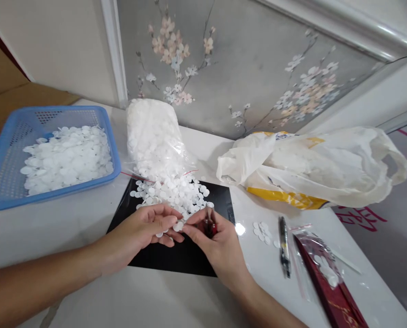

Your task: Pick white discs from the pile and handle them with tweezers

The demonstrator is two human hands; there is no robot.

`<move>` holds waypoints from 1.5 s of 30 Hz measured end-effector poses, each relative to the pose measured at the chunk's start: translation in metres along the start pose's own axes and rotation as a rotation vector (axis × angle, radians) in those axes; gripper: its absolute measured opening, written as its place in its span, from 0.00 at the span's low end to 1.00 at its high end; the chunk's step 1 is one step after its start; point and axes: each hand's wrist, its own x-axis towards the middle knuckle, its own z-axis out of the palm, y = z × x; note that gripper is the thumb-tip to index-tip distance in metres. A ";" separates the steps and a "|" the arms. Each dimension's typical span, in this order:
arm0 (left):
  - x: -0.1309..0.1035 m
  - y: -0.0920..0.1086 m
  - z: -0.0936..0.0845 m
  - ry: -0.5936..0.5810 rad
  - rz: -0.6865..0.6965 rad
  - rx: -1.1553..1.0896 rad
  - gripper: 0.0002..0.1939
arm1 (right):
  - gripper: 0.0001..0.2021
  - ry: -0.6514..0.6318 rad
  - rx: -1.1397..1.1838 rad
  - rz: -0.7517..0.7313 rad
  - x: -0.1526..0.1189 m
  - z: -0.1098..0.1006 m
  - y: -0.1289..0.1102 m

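I hold a few white discs [159, 235] loosely in my left grip [145, 227], thumb over half-curled fingers, above the black sheet [176, 257] on the worktop [176, 298]. My right grip [222, 246] is closed around a small red tool [212, 227], and its thumb and forefinger reach a single disc [177, 226] between both grips; I cannot tell which side bears it. The discs look thin and light, so if my left fingers slacken, one could slip out and get lost in the loose pile [179, 193] just beyond, on the far part of the sheet. Carrying the tool while pinching could also spoil my hold, and a knock from my knuckles might scatter the pile or spill more from the plastic bag [155, 130] behind it. The single disc is round, so it has no long axis; its flat face is turned towards me. The tool runs roughly near to far, metal tip pointing far.
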 end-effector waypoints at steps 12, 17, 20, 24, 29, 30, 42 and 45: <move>-0.009 0.023 -0.008 0.118 0.095 -0.054 0.16 | 0.04 -0.146 -0.535 -0.278 0.009 -0.006 0.015; -0.005 0.009 -0.005 0.080 -0.001 0.202 0.17 | 0.05 -0.138 -0.548 -0.249 0.010 -0.002 0.011; -0.001 0.003 -0.006 0.026 0.007 0.332 0.14 | 0.06 -0.119 -0.486 -0.212 0.009 -0.002 0.006; -0.001 0.004 -0.005 0.026 0.042 0.423 0.13 | 0.04 -0.109 -0.300 -0.106 0.004 -0.002 -0.003; -0.005 0.007 0.001 0.031 0.056 0.424 0.09 | 0.07 -0.173 -0.022 0.137 0.000 -0.003 -0.015; -0.005 0.007 0.002 0.017 0.044 0.384 0.10 | 0.08 -0.181 0.018 0.160 -0.001 -0.003 -0.016; -0.004 0.006 0.000 -0.039 -0.047 0.074 0.11 | 0.12 -0.176 0.377 0.248 0.000 -0.003 -0.012; -0.005 0.008 -0.002 -0.032 -0.068 0.008 0.10 | 0.12 -0.161 0.381 0.264 0.002 -0.005 -0.010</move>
